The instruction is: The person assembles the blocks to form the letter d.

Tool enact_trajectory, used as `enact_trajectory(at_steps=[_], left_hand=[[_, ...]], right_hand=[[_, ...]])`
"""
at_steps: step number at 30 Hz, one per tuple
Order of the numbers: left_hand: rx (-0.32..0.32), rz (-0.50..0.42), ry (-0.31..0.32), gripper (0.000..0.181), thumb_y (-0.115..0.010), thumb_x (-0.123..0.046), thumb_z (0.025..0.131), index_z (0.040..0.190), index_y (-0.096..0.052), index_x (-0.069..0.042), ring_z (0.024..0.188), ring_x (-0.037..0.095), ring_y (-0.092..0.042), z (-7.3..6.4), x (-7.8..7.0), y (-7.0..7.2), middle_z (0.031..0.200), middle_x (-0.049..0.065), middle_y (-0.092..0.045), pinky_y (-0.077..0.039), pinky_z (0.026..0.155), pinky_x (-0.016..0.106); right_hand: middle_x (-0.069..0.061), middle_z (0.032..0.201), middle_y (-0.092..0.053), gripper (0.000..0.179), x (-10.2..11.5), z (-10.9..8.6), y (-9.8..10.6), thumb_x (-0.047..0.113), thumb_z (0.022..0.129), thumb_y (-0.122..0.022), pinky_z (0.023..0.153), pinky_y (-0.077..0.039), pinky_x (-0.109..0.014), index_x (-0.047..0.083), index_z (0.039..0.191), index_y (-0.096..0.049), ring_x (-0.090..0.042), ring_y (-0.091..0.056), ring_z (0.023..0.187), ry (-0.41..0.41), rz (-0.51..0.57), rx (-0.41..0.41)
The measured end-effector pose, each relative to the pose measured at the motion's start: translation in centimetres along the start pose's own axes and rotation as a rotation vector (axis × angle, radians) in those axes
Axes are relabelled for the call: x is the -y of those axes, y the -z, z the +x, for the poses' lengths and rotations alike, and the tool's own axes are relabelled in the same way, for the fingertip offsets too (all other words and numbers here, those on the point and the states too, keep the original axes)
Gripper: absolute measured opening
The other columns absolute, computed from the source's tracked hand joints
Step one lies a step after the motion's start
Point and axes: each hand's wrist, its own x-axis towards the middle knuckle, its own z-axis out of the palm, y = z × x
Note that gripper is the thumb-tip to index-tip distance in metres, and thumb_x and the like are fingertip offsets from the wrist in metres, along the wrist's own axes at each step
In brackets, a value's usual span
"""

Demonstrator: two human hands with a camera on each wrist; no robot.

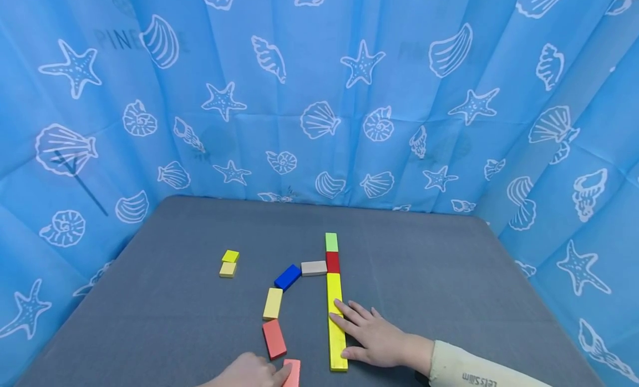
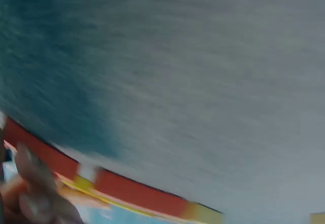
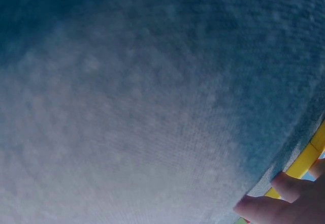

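Observation:
At the bottom edge of the head view, my left hand (image 1: pixel 249 370) has its fingers at a salmon-pink block (image 1: pixel 293 372) and appears to pinch it; its thumb is hidden. In the left wrist view the fingers (image 2: pixel 35 183) show blurred beside a red-looking block. My right hand (image 1: pixel 376 338) lies spread, fingertips touching the lower yellow block (image 1: pixel 337 342) and the upper yellow block (image 1: pixel 334 290). These continue a straight row with a red block (image 1: pixel 332 262) and a green block (image 1: pixel 331 242). Curving left are a beige block (image 1: pixel 313 268), blue block (image 1: pixel 288 277), pale yellow block (image 1: pixel 272 304) and coral block (image 1: pixel 274 339).
Two small blocks, a bright yellow one (image 1: pixel 231 256) and a pale yellow one (image 1: pixel 227 270), lie touching each other at the left. A grey cloth-covered table (image 1: pixel 424 270) bears everything. Behind and beside it hangs a blue curtain (image 1: pixel 319 154) with shells and starfish.

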Motion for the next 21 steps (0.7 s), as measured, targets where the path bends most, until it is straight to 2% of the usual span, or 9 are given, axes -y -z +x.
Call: enact_trajectory(at_steps=[2, 3, 7, 10, 12, 15, 17, 19, 21], left_hand=[[-0.04, 0.072, 0.018, 0.039, -0.057, -0.052, 0.094, 0.111, -0.072, -0.02, 0.042, 0.0, -0.026, 0.6, -0.9, 0.7, 0.052, -0.012, -0.03, -0.017, 0.043, 0.014], [-0.048, 0.09, 0.012, 0.037, -0.058, -0.051, 0.094, 0.109, -0.073, -0.02, 0.043, 0.0, -0.026, 0.7, -1.2, 1.0, 0.053, -0.012, -0.031, -0.018, 0.043, 0.013], [-0.123, 0.163, -0.112, 0.03, -0.064, -0.044, 0.093, 0.116, -0.068, -0.025, 0.057, -0.003, -0.031, 0.7, -0.6, 1.9, 0.077, -0.011, -0.046, -0.022, 0.048, 0.008], [-0.154, 0.132, -0.218, 0.045, -0.066, -0.041, 0.092, 0.134, -0.058, -0.028, 0.067, -0.004, -0.035, 0.4, 0.3, 2.0, 0.106, -0.007, -0.052, -0.025, 0.056, 0.003], [-0.115, 0.049, -0.233, 0.054, -0.065, -0.042, 0.093, 0.141, -0.05, -0.025, 0.067, -0.004, -0.038, 0.4, 0.6, 1.9, 0.11, -0.008, -0.054, -0.026, 0.058, 0.002], [-0.037, -0.058, -0.177, 0.056, -0.063, -0.041, 0.094, 0.144, -0.046, -0.022, 0.06, -0.004, -0.036, 0.5, 0.5, 1.4, 0.102, -0.01, -0.057, -0.026, 0.056, 0.003], [0.029, -0.038, -0.098, 0.056, -0.061, -0.044, 0.095, 0.144, -0.045, -0.024, 0.058, -0.001, -0.035, 0.6, 0.1, 1.3, 0.104, -0.01, -0.057, -0.029, 0.053, 0.007], [0.084, 0.011, -0.028, 0.055, -0.06, -0.047, 0.094, 0.144, -0.045, -0.03, 0.058, 0.001, -0.035, 0.8, -0.3, 1.3, 0.121, -0.008, -0.056, -0.031, 0.051, 0.01], [0.121, 0.06, 0.017, 0.055, -0.06, -0.049, 0.094, 0.144, -0.044, -0.036, 0.059, 0.003, -0.035, 1.0, -0.7, 1.2, 0.138, -0.005, -0.047, -0.032, 0.05, 0.012]], right_hand=[[-0.004, 0.162, -0.014, 0.072, 0.0, 0.0, 0.0, 0.058, 0.097, -0.043, 0.098, -0.028, -0.072, 0.019, 0.155, -0.026, -0.04, -0.021, 0.143, 0.003, 0.0, -0.006], [-0.004, 0.162, -0.014, 0.072, 0.0, 0.0, 0.0, 0.058, 0.097, -0.043, 0.098, -0.028, -0.072, 0.019, 0.155, -0.027, -0.04, -0.022, 0.143, 0.006, 0.002, -0.009], [-0.003, 0.162, -0.014, 0.072, -0.1, 0.1, -0.2, 0.058, 0.097, -0.043, 0.099, -0.028, -0.071, 0.02, 0.155, -0.027, -0.038, -0.021, 0.143, 0.002, 0.002, -0.011], [-0.002, 0.162, -0.014, 0.072, -0.1, 0.0, -0.2, 0.059, 0.096, -0.043, 0.099, -0.028, -0.071, 0.021, 0.155, -0.026, -0.038, -0.022, 0.143, -0.009, 0.001, -0.004], [-0.002, 0.162, -0.014, 0.072, -0.1, -0.1, -0.2, 0.059, 0.096, -0.043, 0.099, -0.029, -0.071, 0.021, 0.155, -0.026, -0.038, -0.021, 0.143, -0.012, 0.0, -0.001], [-0.003, 0.162, -0.014, 0.072, -0.1, -0.1, -0.2, 0.059, 0.096, -0.042, 0.098, -0.029, -0.071, 0.021, 0.155, -0.026, -0.039, -0.022, 0.143, -0.002, -0.004, -0.001], [-0.002, 0.162, -0.014, 0.072, -0.2, -0.1, -0.2, 0.059, 0.097, -0.043, 0.098, -0.029, -0.071, 0.021, 0.155, -0.026, -0.038, -0.022, 0.143, 0.003, -0.007, -0.005], [-0.003, 0.162, -0.015, 0.072, -0.2, 0.0, -0.2, 0.058, 0.097, -0.043, 0.098, -0.029, -0.071, 0.021, 0.155, -0.027, -0.038, -0.022, 0.143, 0.004, -0.011, -0.008], [-0.003, 0.162, -0.015, 0.072, -0.2, 0.0, -0.2, 0.059, 0.096, -0.043, 0.098, -0.029, -0.071, 0.021, 0.155, -0.027, -0.038, -0.022, 0.143, 0.002, -0.014, -0.009]])
